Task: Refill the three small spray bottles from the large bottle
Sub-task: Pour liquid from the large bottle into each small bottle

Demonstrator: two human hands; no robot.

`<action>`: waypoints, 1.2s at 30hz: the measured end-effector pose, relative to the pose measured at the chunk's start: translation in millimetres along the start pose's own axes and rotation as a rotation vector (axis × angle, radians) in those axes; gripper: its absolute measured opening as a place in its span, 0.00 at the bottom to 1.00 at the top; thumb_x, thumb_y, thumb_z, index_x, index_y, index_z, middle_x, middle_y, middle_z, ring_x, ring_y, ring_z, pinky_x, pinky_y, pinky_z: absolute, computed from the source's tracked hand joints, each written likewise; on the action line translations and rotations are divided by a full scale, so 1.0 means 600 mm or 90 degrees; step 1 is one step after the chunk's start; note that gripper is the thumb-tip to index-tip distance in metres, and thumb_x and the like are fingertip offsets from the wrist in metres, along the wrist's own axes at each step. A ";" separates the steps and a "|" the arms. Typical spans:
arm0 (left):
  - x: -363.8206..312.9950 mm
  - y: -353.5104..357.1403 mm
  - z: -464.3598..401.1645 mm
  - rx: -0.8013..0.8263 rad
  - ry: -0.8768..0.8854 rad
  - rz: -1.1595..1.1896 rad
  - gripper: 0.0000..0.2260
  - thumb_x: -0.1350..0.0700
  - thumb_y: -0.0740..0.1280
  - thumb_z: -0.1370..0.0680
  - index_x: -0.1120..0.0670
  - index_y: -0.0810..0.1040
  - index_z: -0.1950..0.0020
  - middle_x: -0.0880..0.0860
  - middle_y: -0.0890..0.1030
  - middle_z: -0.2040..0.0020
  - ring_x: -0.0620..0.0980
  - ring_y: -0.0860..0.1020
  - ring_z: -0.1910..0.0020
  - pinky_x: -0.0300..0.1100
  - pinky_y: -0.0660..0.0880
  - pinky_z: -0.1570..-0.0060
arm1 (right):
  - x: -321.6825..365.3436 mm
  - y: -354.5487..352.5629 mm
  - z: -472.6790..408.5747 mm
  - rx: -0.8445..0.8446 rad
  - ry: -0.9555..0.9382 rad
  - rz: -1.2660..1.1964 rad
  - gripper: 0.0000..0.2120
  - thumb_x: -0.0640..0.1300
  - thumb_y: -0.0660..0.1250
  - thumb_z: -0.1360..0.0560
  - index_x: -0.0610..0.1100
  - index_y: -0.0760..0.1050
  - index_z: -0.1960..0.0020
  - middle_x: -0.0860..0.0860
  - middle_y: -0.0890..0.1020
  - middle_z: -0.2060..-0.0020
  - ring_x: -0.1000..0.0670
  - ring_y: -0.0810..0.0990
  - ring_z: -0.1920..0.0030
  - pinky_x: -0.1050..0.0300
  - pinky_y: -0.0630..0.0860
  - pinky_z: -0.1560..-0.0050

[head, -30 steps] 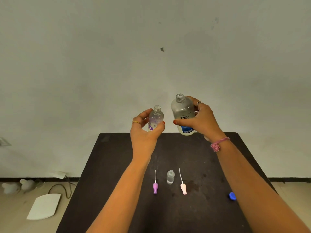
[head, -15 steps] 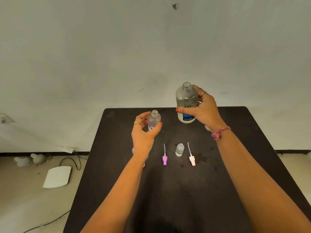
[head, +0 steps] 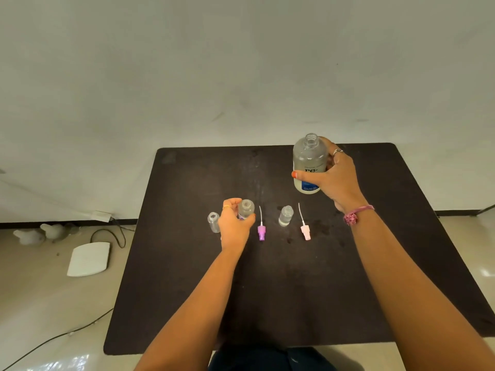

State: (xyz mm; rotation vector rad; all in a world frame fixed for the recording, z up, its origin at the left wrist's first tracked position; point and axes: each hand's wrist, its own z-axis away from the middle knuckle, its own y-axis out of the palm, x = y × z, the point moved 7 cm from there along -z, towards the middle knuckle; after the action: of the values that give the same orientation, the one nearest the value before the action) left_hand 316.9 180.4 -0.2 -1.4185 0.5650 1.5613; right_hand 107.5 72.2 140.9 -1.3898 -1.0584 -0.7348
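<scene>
My right hand (head: pixel 333 180) grips the large clear bottle (head: pixel 309 162), uncapped and upright, held over the back right of the dark table (head: pixel 267 290). My left hand (head: pixel 233 223) holds a small open bottle with a purple print (head: pixel 246 208) low at the table. Just left of it stands another small open bottle (head: pixel 213 222). A third small bottle (head: pixel 285 216) stands in the middle. A purple spray head (head: pixel 261 231) and a pink spray head (head: pixel 305 231) lie on the table, each with its white tube pointing away.
The table stands against a pale wall. On the floor to the left lie a white flat device (head: pixel 89 258), cables (head: pixel 117 234) and pale rounded objects (head: pixel 40 234). Dark stains mark the table near the pink spray head.
Both hands have come down from chest height. The left hand lowered the small printed bottle to the table beside the leftmost bottle. The right hand lowered the large bottle, still upright.
</scene>
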 end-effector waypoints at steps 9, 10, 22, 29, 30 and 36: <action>0.081 0.019 -0.031 0.009 -0.079 -0.063 0.20 0.64 0.73 0.29 0.50 0.70 0.44 0.49 0.79 0.49 0.46 0.78 0.51 0.43 0.76 0.43 | -0.045 0.006 0.013 -0.009 0.038 -0.006 0.34 0.44 0.80 0.38 0.56 0.69 0.37 0.56 0.76 0.43 0.52 0.76 0.42 0.57 0.75 0.41; 0.086 0.020 -0.032 0.014 -0.083 -0.073 0.20 0.63 0.73 0.29 0.50 0.69 0.43 0.50 0.79 0.48 0.45 0.78 0.51 0.43 0.76 0.43 | -0.048 0.007 0.012 -0.009 0.040 -0.003 0.34 0.44 0.80 0.38 0.56 0.69 0.37 0.55 0.77 0.42 0.51 0.76 0.42 0.56 0.75 0.41; 0.081 0.018 -0.028 0.061 -0.071 -0.133 0.28 0.63 0.74 0.29 0.55 0.67 0.32 0.53 0.77 0.36 0.46 0.76 0.40 0.35 0.69 0.40 | -0.068 0.009 0.005 -0.020 0.054 0.020 0.35 0.45 0.80 0.38 0.53 0.69 0.35 0.54 0.76 0.41 0.51 0.76 0.41 0.52 0.75 0.39; 0.031 -0.053 0.014 0.065 0.163 -0.306 0.27 0.62 0.70 0.26 0.51 0.67 0.28 0.49 0.70 0.35 0.43 0.67 0.37 0.32 0.68 0.42 | -0.071 0.004 -0.001 -0.023 0.055 0.018 0.36 0.46 0.80 0.38 0.53 0.69 0.34 0.54 0.77 0.41 0.51 0.76 0.41 0.52 0.76 0.40; 0.023 -0.069 0.016 0.038 0.201 -0.340 0.27 0.62 0.70 0.26 0.51 0.68 0.29 0.49 0.70 0.36 0.45 0.66 0.37 0.32 0.67 0.43 | -0.070 0.003 -0.001 -0.025 0.054 0.018 0.36 0.46 0.80 0.38 0.53 0.69 0.34 0.54 0.77 0.41 0.51 0.76 0.41 0.52 0.76 0.40; 0.053 -0.114 -0.025 -0.001 0.097 -0.353 0.33 0.56 0.72 0.27 0.55 0.60 0.25 0.54 0.66 0.30 0.53 0.60 0.29 0.51 0.66 0.32 | -0.065 0.004 0.004 -0.029 0.050 0.013 0.35 0.44 0.80 0.38 0.53 0.69 0.35 0.54 0.77 0.42 0.51 0.76 0.42 0.54 0.76 0.41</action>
State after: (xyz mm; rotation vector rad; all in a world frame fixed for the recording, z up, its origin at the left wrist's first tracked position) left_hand 385.5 210.1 -17.2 -1.5406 0.2250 1.0194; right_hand 94.3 68.4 104.3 -1.3967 -0.9709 -0.7967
